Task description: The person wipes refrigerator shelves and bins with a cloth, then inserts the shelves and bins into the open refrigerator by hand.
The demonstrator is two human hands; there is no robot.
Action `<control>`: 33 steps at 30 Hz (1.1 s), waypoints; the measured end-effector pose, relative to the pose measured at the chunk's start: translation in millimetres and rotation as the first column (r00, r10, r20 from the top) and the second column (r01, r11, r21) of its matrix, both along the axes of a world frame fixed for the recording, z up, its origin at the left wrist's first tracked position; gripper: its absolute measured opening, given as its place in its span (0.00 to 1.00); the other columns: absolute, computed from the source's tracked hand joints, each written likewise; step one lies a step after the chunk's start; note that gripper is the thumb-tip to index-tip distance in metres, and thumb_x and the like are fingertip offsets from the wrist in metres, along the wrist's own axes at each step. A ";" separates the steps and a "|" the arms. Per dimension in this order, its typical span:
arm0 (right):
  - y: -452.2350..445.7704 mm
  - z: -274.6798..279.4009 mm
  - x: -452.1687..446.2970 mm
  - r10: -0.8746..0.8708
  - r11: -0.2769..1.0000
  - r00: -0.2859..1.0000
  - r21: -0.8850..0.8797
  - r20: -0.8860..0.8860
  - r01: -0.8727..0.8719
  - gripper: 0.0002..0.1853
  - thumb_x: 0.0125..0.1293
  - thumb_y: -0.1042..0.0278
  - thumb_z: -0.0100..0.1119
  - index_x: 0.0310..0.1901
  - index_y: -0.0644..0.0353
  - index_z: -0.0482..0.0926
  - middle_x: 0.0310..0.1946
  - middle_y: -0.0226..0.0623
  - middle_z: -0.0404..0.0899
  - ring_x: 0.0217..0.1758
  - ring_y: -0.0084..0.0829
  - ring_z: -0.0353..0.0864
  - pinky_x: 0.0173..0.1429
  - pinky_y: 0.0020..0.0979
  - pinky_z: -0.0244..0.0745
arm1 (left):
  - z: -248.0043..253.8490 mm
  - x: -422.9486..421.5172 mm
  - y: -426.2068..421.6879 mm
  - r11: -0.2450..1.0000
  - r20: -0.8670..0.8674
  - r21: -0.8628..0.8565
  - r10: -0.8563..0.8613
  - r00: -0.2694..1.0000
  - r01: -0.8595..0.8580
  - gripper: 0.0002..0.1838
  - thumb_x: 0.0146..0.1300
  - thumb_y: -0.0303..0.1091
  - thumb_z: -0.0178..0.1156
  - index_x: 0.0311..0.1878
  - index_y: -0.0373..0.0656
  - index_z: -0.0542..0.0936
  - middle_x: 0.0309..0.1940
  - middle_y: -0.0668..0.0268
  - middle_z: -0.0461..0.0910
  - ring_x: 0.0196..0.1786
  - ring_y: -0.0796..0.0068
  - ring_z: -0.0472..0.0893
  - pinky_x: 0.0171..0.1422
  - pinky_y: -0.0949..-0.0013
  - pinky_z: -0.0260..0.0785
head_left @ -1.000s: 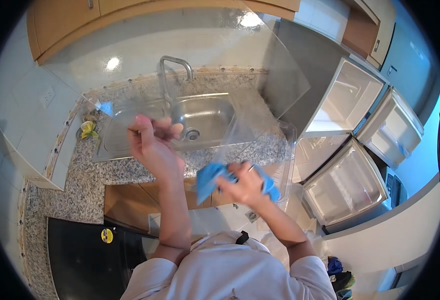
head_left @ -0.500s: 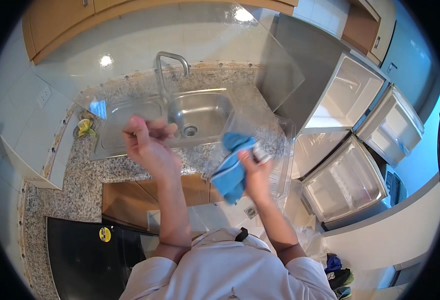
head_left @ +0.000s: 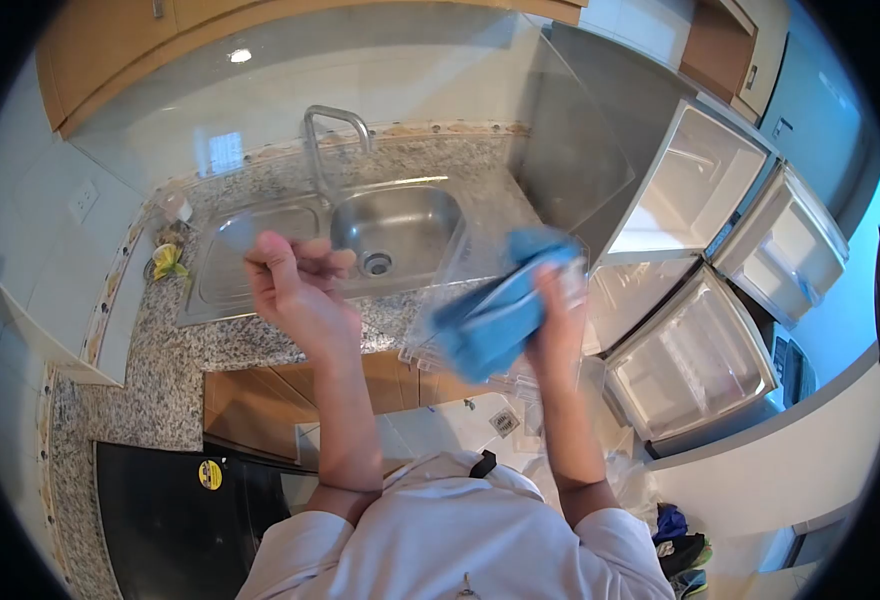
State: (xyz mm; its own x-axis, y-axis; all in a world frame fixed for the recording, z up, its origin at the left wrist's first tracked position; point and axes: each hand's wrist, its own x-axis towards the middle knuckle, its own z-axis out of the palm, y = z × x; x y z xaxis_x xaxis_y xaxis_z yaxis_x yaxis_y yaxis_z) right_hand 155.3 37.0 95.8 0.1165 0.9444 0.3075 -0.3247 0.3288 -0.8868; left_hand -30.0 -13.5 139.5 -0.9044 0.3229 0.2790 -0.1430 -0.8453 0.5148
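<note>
My left hand (head_left: 305, 295), in front of the sink, has its fingers curled round the near edge of a large clear pane (head_left: 585, 130). The see-through pane spreads upward and across, showing only by its edges and reflections. In my right hand (head_left: 560, 325) is a blue cloth (head_left: 495, 315) with a pale edge, bunched and smeared by motion. The cloth is over the right part of the counter, and I cannot tell whether it touches the pane. Behind it, a clear plastic bin (head_left: 430, 345) is partly hidden.
A steel sink (head_left: 400, 225) with a tall faucet (head_left: 335, 115) is set in the granite counter (head_left: 160, 400). At right stands a fridge (head_left: 600, 110) with its doors (head_left: 695, 360) open. A black appliance (head_left: 160, 520) sits at lower left. Wooden cabinets (head_left: 260, 20) hang above.
My right hand has moved the blue cloth up and to the right. The pane has shifted slightly, with its reflections in other places. My left hand stays nearly still.
</note>
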 end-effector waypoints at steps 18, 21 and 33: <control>54.8 86.3 24.3 -0.817 0.408 0.505 0.898 0.279 0.164 0.23 0.44 0.85 0.52 0.45 0.55 0.76 0.35 0.38 0.73 0.37 0.38 0.74 0.36 0.34 0.73 | -17.7 5.4 8.8 0.991 -0.072 -0.118 -0.068 0.995 0.059 0.14 0.61 0.44 0.57 0.33 0.44 0.69 0.16 0.65 0.74 0.13 0.76 0.73 0.16 0.79 0.63; 122.2 106.0 83.0 -0.356 0.844 0.925 0.471 0.136 0.255 0.11 0.59 0.76 0.50 0.44 0.62 0.75 0.34 0.39 0.77 0.36 0.34 0.78 0.39 0.32 0.74 | -21.5 9.7 10.1 0.990 -0.085 -0.132 -0.062 0.994 0.051 0.13 0.62 0.44 0.56 0.33 0.44 0.69 0.16 0.65 0.75 0.13 0.75 0.74 0.16 0.79 0.61; 145.9 43.8 158.8 0.913 0.404 0.390 -0.132 0.116 -0.905 0.19 0.55 0.73 0.60 0.49 0.68 0.72 0.41 0.37 0.78 0.43 0.25 0.76 0.50 0.28 0.73 | -33.6 82.8 40.2 0.956 -0.079 -0.232 -0.203 0.976 0.180 0.11 0.63 0.40 0.54 0.30 0.44 0.70 0.13 0.67 0.72 0.12 0.78 0.70 0.14 0.78 0.57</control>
State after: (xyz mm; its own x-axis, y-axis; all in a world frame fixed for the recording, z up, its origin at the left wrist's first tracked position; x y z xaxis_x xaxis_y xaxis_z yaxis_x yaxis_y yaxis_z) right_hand 314.2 183.0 139.7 -0.8610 0.4711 0.1914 -0.2758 -0.1164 -0.9541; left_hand 52.7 26.6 105.8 -0.7906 0.5511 0.2670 -0.2286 -0.6701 0.7062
